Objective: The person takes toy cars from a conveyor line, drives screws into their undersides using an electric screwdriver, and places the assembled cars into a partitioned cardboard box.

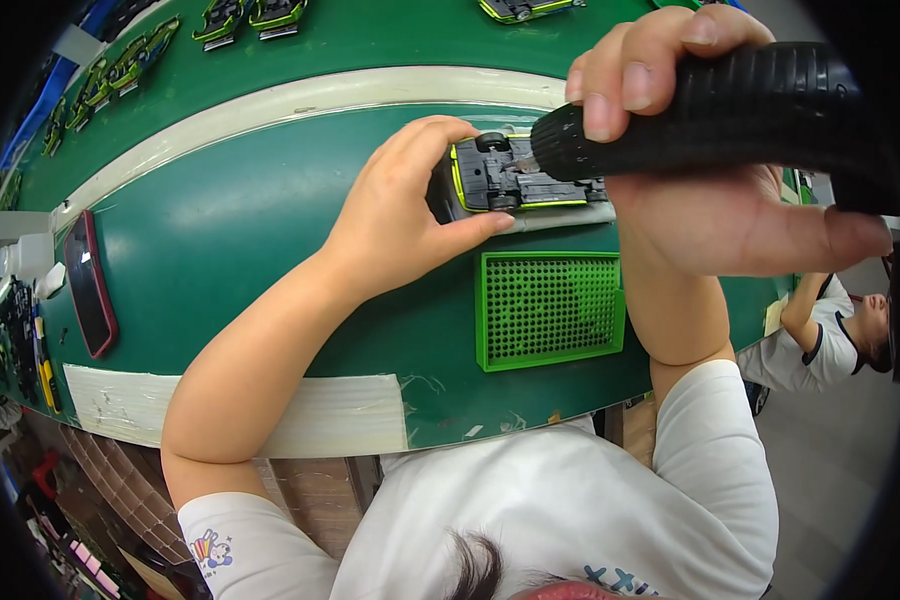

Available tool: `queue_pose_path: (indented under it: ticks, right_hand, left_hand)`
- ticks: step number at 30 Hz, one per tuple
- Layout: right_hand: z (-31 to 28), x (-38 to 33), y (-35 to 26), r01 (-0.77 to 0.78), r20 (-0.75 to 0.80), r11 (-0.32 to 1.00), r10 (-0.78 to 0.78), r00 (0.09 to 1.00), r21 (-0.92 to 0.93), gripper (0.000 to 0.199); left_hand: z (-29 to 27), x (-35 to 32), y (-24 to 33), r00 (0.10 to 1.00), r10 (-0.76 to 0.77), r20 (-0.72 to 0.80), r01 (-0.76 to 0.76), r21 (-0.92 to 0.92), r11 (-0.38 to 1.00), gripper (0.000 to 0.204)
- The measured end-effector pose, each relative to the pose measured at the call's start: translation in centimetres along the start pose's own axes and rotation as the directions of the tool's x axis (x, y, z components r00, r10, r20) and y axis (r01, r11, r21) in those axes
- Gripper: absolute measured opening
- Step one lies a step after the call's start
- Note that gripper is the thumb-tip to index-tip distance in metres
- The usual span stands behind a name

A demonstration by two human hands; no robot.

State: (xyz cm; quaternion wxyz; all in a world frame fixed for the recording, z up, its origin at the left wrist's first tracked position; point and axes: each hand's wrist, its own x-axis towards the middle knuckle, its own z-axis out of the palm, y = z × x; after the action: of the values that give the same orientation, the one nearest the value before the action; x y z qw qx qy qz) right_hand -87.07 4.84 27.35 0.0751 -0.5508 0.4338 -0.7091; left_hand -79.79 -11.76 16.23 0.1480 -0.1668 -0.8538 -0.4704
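A toy car (480, 180) with yellow-green body edges lies upside down, its black underside and wheels showing. My left hand (395, 190) grips its left end, thumb on the near side and fingers on the far side. My right hand (700, 190) is wrapped round a black electric screwdriver (690, 120), held across and above the car. The screwdriver's ribbed nose points at the car's underside; whether its tip touches a screw I cannot tell. Beneath the car is a pale pad (565, 219), partly hidden. The car's right end is covered by the tool and hand.
A green perforated tray (482, 310) sits just nearer than the car. A phone (92, 285) lies at the left. Several toy cars (225, 20) stand on the belt beyond a pale rail (300, 95). A person (830, 335) sits at the right.
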Motion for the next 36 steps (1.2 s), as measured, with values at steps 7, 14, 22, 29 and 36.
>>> queue_pose_path:
  ticks: [7, 14, 22, 29, 36]
  right_hand:
    - [0.2, 0.4, 1.7, -0.054, 0.018, 0.997, 0.053, 0.998, 0.049, 0.113]
    - [0.2, 0.3, 2.3, -0.064, 0.009, 0.997, 0.063, 0.998, 0.041, 0.114]
    - [2.1, 0.0, 3.9, -0.191, -0.338, 0.961, 0.251, 0.907, 0.201, 0.103]
    - [2.3, -1.1, 4.7, -0.107, -0.348, 0.959, 0.197, 0.917, 0.262, 0.109]
    - [4.4, 0.8, 1.8, -0.475, -0.398, 0.874, 0.400, 0.826, -0.106, 0.108]
  left_hand:
    - [-0.1, 0.2, -0.1, 1.000, 0.005, -0.020, -0.005, -0.029, 1.000, 0.063]
    - [0.1, 0.1, -0.3, 1.000, 0.004, -0.018, -0.005, -0.034, 0.999, 0.065]
    - [-0.2, 0.3, 0.1, 0.999, -0.030, 0.017, 0.030, -0.054, 0.998, 0.063]
    - [-0.6, 0.3, 0.0, 0.999, -0.032, 0.016, 0.033, -0.082, 0.996, 0.061]
    - [-1.0, 0.5, 0.8, 0.999, -0.028, 0.040, 0.032, -0.085, 0.996, 0.062]
